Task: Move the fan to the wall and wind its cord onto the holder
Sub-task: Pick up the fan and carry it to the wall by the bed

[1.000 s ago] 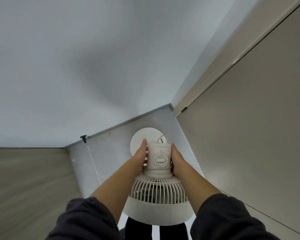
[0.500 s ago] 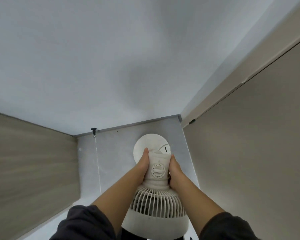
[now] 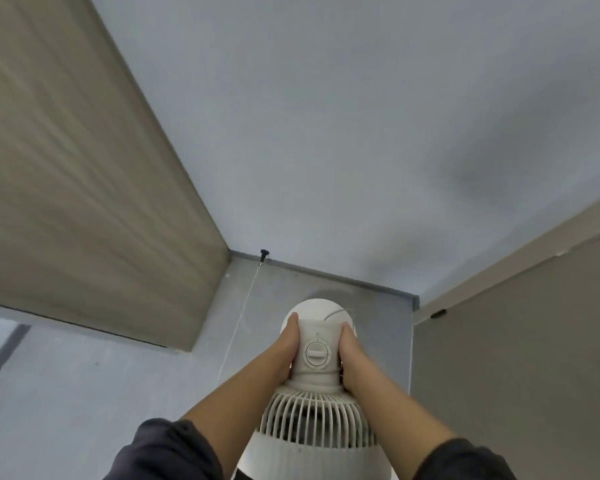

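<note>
Fan (image 3: pixel 315 403), white with ribbed grille, clasped between left hand (image 3: pixel 284 355) and right hand (image 3: pixel 352 362)

One white fan (image 3: pixel 314 403) (one dial (image 3: pixel 316 354)), two hands, left (image 3: pixel 284 355) and right (image 3: pixel 352 362), one door stopper (image 3: pixel 264 253)

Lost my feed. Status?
Both hands, left and right, grip fan motor housing. Fan near wall. Cord unwound. Path clear.

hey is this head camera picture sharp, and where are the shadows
Head view: the beige panel at left is smeared by motion blur; the fan and both hands stay fairly sharp; soft shadows darken the wall at right; wide-angle bending curves straight edges.
</note>
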Demonstrator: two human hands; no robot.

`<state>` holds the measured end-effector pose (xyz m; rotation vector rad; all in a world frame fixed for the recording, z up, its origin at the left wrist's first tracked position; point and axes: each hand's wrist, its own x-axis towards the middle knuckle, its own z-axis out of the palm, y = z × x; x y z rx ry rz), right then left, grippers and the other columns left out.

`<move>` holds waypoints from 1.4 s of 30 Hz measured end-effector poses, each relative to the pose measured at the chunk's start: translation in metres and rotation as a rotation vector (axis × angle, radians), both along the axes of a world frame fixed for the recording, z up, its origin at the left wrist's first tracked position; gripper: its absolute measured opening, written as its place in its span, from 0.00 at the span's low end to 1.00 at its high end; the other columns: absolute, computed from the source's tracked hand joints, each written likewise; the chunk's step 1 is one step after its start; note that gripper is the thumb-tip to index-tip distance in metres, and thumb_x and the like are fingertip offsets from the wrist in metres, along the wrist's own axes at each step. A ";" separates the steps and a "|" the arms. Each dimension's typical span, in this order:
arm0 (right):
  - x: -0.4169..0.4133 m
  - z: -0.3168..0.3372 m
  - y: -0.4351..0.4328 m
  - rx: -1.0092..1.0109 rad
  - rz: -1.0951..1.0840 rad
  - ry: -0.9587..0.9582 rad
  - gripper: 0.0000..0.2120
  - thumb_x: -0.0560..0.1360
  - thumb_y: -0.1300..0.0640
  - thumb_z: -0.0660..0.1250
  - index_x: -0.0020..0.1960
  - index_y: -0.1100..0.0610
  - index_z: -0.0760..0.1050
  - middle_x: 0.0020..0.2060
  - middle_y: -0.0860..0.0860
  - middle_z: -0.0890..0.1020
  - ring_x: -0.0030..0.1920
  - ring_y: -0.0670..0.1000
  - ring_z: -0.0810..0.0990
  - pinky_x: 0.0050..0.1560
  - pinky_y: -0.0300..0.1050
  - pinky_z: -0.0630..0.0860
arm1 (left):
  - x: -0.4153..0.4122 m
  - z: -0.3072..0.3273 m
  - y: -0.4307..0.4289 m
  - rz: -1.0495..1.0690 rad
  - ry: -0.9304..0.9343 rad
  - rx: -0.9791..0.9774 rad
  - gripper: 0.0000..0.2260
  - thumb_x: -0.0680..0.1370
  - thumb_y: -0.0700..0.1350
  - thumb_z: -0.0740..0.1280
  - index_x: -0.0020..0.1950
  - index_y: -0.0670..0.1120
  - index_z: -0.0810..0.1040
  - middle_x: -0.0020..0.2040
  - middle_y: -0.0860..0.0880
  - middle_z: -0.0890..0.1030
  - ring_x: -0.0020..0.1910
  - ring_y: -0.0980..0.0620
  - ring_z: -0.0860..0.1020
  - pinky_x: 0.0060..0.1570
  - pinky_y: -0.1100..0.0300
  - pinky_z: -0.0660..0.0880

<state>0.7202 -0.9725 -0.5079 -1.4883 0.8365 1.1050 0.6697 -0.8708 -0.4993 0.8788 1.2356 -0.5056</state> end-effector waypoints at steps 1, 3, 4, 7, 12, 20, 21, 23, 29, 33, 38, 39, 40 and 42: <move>-0.009 0.005 0.005 0.009 0.032 -0.007 0.25 0.81 0.41 0.51 0.59 0.60 0.74 0.38 0.57 0.78 0.50 0.58 0.77 0.58 0.52 0.75 | -0.012 0.003 0.003 0.036 -0.002 0.016 0.35 0.79 0.66 0.49 0.64 0.40 0.78 0.46 0.39 0.82 0.41 0.44 0.81 0.38 0.55 0.77; -0.022 0.006 0.014 0.012 0.094 -0.019 0.27 0.81 0.39 0.50 0.61 0.60 0.74 0.39 0.58 0.79 0.50 0.59 0.78 0.59 0.52 0.75 | -0.031 0.009 0.006 0.117 -0.004 0.035 0.33 0.80 0.64 0.49 0.65 0.39 0.77 0.44 0.39 0.82 0.41 0.44 0.80 0.38 0.56 0.76; -0.032 0.005 0.020 0.019 0.134 -0.023 0.29 0.80 0.38 0.50 0.61 0.60 0.74 0.42 0.58 0.80 0.50 0.59 0.78 0.60 0.53 0.75 | -0.044 0.012 0.009 0.170 -0.006 0.040 0.33 0.80 0.63 0.50 0.65 0.38 0.77 0.43 0.39 0.81 0.40 0.44 0.80 0.38 0.55 0.76; -0.060 0.003 0.037 0.046 0.216 -0.037 0.33 0.76 0.31 0.51 0.58 0.58 0.76 0.51 0.59 0.82 0.52 0.59 0.80 0.61 0.54 0.76 | -0.076 0.017 0.018 0.237 -0.002 0.054 0.30 0.81 0.61 0.50 0.64 0.38 0.76 0.41 0.40 0.80 0.39 0.45 0.78 0.37 0.55 0.74; -0.117 0.004 0.073 0.053 0.316 -0.025 0.33 0.74 0.30 0.52 0.58 0.57 0.77 0.52 0.60 0.83 0.53 0.59 0.81 0.62 0.55 0.75 | -0.140 0.019 0.046 0.383 -0.037 0.050 0.30 0.79 0.62 0.52 0.61 0.40 0.79 0.47 0.39 0.84 0.45 0.44 0.82 0.45 0.55 0.78; -0.234 0.014 0.147 0.002 0.345 -0.014 0.32 0.76 0.33 0.53 0.56 0.59 0.79 0.43 0.59 0.82 0.47 0.59 0.80 0.51 0.50 0.76 | -0.260 -0.007 0.124 0.442 0.000 0.081 0.32 0.73 0.68 0.56 0.60 0.44 0.80 0.54 0.41 0.84 0.53 0.44 0.82 0.56 0.54 0.77; -0.252 0.014 0.156 0.005 0.344 -0.017 0.32 0.76 0.34 0.53 0.57 0.59 0.79 0.44 0.59 0.83 0.47 0.59 0.80 0.49 0.49 0.76 | -0.277 -0.003 0.134 0.423 -0.003 0.074 0.31 0.75 0.66 0.55 0.61 0.43 0.80 0.54 0.41 0.84 0.53 0.44 0.82 0.54 0.55 0.77; -0.296 0.011 0.178 0.004 0.352 -0.030 0.32 0.76 0.33 0.52 0.58 0.57 0.80 0.48 0.59 0.83 0.48 0.59 0.81 0.51 0.50 0.77 | -0.320 0.009 0.153 0.422 0.008 0.087 0.30 0.78 0.64 0.53 0.61 0.42 0.80 0.53 0.41 0.84 0.50 0.45 0.82 0.47 0.57 0.77; -0.429 0.018 0.242 -0.008 0.458 -0.041 0.31 0.77 0.33 0.52 0.54 0.57 0.79 0.42 0.57 0.82 0.45 0.58 0.81 0.51 0.49 0.77 | -0.455 0.024 0.211 0.468 -0.017 0.140 0.24 0.83 0.55 0.50 0.43 0.42 0.78 0.33 0.44 0.80 0.33 0.49 0.76 0.31 0.59 0.70; -0.499 0.019 0.289 0.005 0.576 -0.043 0.29 0.75 0.35 0.54 0.55 0.58 0.80 0.43 0.57 0.83 0.43 0.58 0.81 0.43 0.47 0.77 | -0.535 0.031 0.249 0.545 0.033 0.133 0.24 0.82 0.54 0.50 0.38 0.44 0.77 0.34 0.43 0.80 0.34 0.47 0.77 0.33 0.59 0.71; -0.575 0.009 0.349 0.052 0.764 -0.016 0.33 0.72 0.32 0.53 0.57 0.55 0.81 0.48 0.58 0.85 0.50 0.59 0.83 0.55 0.53 0.79 | -0.623 0.037 0.294 0.687 0.050 0.202 0.22 0.82 0.55 0.52 0.45 0.42 0.79 0.27 0.46 0.80 0.32 0.49 0.76 0.30 0.59 0.69; -0.592 0.011 0.362 0.059 0.806 -0.022 0.32 0.72 0.31 0.54 0.57 0.55 0.81 0.49 0.58 0.85 0.50 0.59 0.83 0.56 0.54 0.78 | -0.641 0.036 0.303 0.727 0.059 0.204 0.22 0.82 0.56 0.52 0.49 0.42 0.79 0.31 0.45 0.81 0.33 0.49 0.76 0.30 0.59 0.69; -0.606 0.009 0.373 0.061 0.840 -0.024 0.32 0.71 0.31 0.55 0.57 0.54 0.81 0.49 0.58 0.85 0.51 0.59 0.83 0.57 0.54 0.78 | -0.656 0.037 0.311 0.764 0.061 0.206 0.23 0.81 0.57 0.52 0.53 0.43 0.79 0.36 0.44 0.81 0.34 0.48 0.77 0.30 0.58 0.69; -0.633 0.013 0.396 0.078 0.908 -0.027 0.33 0.70 0.31 0.55 0.57 0.54 0.81 0.50 0.57 0.85 0.51 0.59 0.83 0.58 0.55 0.78 | -0.687 0.035 0.326 0.860 0.090 0.219 0.27 0.79 0.61 0.54 0.59 0.41 0.79 0.47 0.42 0.82 0.40 0.46 0.79 0.35 0.57 0.72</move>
